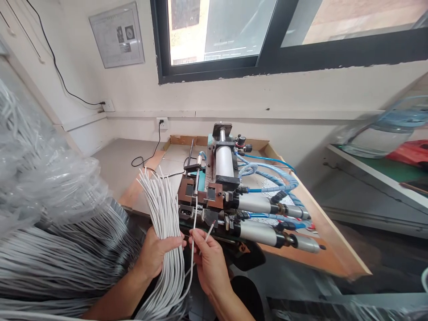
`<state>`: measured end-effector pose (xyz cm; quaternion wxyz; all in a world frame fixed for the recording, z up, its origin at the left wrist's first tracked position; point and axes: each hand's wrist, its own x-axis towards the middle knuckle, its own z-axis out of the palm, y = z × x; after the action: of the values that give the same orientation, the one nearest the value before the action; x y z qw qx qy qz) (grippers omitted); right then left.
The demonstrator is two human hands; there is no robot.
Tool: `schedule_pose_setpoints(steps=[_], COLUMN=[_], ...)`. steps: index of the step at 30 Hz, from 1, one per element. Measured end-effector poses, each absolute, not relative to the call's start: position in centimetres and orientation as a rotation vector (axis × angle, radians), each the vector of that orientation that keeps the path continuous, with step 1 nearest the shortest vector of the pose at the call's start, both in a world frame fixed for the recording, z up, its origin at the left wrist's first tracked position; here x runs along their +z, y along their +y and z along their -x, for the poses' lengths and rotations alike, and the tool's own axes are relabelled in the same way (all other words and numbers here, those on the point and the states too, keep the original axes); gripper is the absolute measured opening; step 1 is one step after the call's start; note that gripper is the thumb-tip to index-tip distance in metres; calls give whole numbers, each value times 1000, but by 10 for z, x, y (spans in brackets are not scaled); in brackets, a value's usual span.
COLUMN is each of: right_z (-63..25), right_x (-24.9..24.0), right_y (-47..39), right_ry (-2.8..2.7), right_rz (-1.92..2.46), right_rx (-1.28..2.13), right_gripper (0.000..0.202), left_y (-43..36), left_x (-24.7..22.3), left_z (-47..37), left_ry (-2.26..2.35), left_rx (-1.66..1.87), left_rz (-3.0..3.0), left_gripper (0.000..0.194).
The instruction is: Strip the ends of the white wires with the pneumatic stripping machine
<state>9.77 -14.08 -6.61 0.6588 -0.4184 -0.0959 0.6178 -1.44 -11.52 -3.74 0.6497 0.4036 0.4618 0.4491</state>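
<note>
At the desk's (314,264) near edge, left hand (151,255) closed round cables (163,209), right hand (212,263) pinching one cable (192,249): keep it straight to the machine (224,162).

Bright daylight from the window (220,31) — pane nearly washed out — with soft shadows and edges stretched by wide-angle distortion.

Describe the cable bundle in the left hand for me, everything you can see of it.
The bundle is many thin, round, pale grey-white cables with smooth jackets that look like plastic. It stands roughly upright, leaning left at the top, left of the machine. The upper ends are loose, uneven and slightly fanned. The left hand grips it around the middle, thumb across the front; no tie shows. Below, it curves down and left, out of the picture. Whether the right hand's cable belongs to it, I can't tell.
</note>
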Motion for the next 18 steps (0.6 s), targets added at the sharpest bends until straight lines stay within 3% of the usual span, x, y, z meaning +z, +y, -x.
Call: schedule_pose_setpoints(steps=[14, 18], right_z=[-99, -96], right_x=[-60, -62], right_y=[-135, -139], right_ry=[-315, -456], right_rz=[826, 906], right_rx=[1650, 1527], right_gripper=[30, 31], left_y=[-117, -119], left_x=[-42, -46], left_z=[16, 19], left_ry=[996, 965], left_rx=[989, 943], left_rz=[-992, -1115], left_gripper=[16, 20])
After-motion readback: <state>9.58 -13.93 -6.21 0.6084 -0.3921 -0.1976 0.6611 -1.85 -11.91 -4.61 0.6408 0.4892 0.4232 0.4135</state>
